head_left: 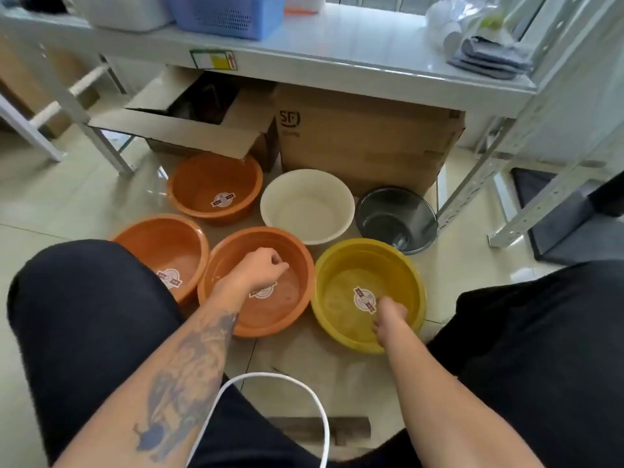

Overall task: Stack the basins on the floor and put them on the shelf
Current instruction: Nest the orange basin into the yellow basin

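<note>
Several basins sit on the tiled floor in front of my knees. An orange basin (pixel 216 187) is at the back left, another orange basin (pixel 162 241) at the near left, and a third orange basin (pixel 280 319) in the middle. A white basin (pixel 307 204), a dark grey basin (pixel 395 217) and a yellow basin (pixel 341 292) lie to the right. My left hand (pixel 260 268) hovers loosely curled over the middle orange basin, holding nothing. My right hand (pixel 388 315) reaches into the yellow basin at its near wall; whether it grips the rim is unclear. The white shelf (pixel 354 52) stands behind.
Two cardboard boxes, one open (pixel 189 130) and one closed (pixel 364 143), sit under the shelf right behind the basins. On the shelf are a blue basket (pixel 226 15), a white tub (pixel 125 11), folded cloths (pixel 489 55) and a plastic bag. A metal rack upright (pixel 540 157) stands right.
</note>
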